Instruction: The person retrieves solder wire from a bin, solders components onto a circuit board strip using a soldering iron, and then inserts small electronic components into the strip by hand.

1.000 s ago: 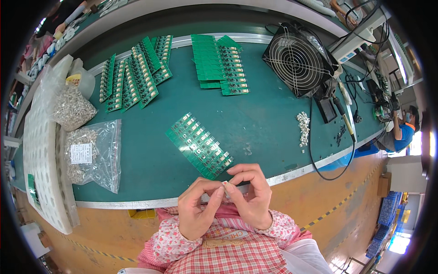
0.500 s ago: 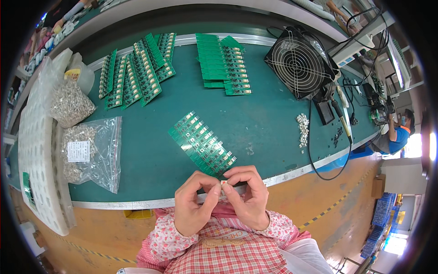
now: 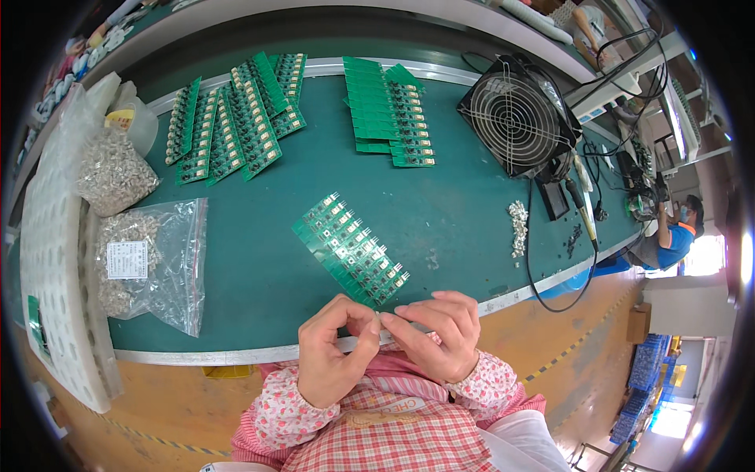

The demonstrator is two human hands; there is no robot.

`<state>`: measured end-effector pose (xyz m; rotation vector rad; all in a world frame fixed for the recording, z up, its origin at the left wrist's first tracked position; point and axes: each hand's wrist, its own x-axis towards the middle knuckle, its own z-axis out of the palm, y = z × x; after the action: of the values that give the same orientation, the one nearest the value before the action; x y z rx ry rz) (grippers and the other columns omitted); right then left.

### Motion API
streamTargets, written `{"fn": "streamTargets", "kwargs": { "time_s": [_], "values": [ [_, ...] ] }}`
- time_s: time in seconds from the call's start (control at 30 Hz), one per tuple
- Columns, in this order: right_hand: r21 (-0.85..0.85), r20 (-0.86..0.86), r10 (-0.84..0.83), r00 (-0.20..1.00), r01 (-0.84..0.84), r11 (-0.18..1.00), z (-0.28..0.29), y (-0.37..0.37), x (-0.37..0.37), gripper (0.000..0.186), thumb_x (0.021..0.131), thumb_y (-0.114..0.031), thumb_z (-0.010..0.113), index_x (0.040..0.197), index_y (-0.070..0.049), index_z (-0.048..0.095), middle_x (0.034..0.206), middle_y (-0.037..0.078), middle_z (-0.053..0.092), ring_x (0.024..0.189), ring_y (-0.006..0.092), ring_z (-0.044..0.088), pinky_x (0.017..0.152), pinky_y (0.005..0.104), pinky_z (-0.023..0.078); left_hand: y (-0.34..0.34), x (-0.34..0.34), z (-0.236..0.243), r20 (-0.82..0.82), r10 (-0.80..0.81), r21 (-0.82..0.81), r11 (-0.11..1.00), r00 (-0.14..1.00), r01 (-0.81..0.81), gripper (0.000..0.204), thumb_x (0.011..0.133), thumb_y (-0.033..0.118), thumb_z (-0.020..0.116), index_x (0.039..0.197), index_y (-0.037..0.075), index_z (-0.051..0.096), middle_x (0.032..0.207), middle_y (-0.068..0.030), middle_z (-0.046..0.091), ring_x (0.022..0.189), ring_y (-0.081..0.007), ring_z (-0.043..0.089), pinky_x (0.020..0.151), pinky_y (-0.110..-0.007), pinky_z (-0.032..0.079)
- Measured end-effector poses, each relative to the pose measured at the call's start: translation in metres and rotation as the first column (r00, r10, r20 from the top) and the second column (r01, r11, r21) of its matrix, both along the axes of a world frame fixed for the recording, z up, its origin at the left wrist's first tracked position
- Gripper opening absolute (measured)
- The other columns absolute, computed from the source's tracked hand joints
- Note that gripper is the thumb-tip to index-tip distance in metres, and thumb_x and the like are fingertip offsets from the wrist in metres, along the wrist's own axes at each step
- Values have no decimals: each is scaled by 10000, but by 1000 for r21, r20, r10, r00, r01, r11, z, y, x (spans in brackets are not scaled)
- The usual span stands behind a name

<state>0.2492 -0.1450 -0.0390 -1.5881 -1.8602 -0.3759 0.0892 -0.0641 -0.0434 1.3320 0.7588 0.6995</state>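
Note:
My left hand (image 3: 334,354) and my right hand (image 3: 439,334) meet at the near edge of the green bench mat (image 3: 440,212), fingertips pinched together on one small metal part (image 3: 380,317). Just beyond them a green circuit board strip (image 3: 350,248) lies diagonally on the mat, with small components along its edge. My sleeves are pink floral and I wear a red checked apron.
Fanned rows of green boards (image 3: 232,118) lie at the far left, a stack of boards (image 3: 385,110) at far centre. A black fan (image 3: 515,118) stands far right, with cables and a small pile of metal parts (image 3: 517,228). Clear bags of parts (image 3: 149,259) and a white tray (image 3: 55,259) are at left. Another person (image 3: 676,228) is at the right rim.
Both hands stay together at the bench edge with slight finger shifts on the small part. The board strip has not moved.

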Motion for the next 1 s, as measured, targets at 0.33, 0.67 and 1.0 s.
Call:
{"fn": "streamTargets", "kwargs": {
  "time_s": [0.33, 0.67, 1.0],
  "values": [
    [-90, -8, -100, 995, 99, 991, -1, 19, 3, 303, 688, -95, 780, 983, -124, 716, 870, -29, 602, 798, 147, 574, 822, 355, 479, 11, -2, 2, -218, 213, 568, 822, 952, -54, 117, 783, 16, 714, 878, 50, 656, 800, -74, 634, 687, -192, 573, 656, -297, 439],
    [-183, 57, -127, 990, 135, 974, 2, 32, 2, 249, 699, -85, 767, 939, -97, 702, 802, -6, 574, 766, 183, 557, 802, 364, 455, 14, -3, -8, -249, 197, 714, 699, 948, 42, 210, 731, 1, 719, 923, 71, 674, 836, -34, 630, 711, -213, 574, 655, -336, 414],
    [-236, 93, -131, 987, 149, 960, 10, 41, -3, 180, 714, -73, 757, 868, -88, 666, 756, 8, 539, 731, 197, 544, 734, 353, 438, 15, -4, -11, -235, 171, 727, 685, 957, 56, 234, 708, -10, 717, 920, 71, 659, 835, -32, 616, 703, -207, 570, 663, -340, 404]
  ]
}}
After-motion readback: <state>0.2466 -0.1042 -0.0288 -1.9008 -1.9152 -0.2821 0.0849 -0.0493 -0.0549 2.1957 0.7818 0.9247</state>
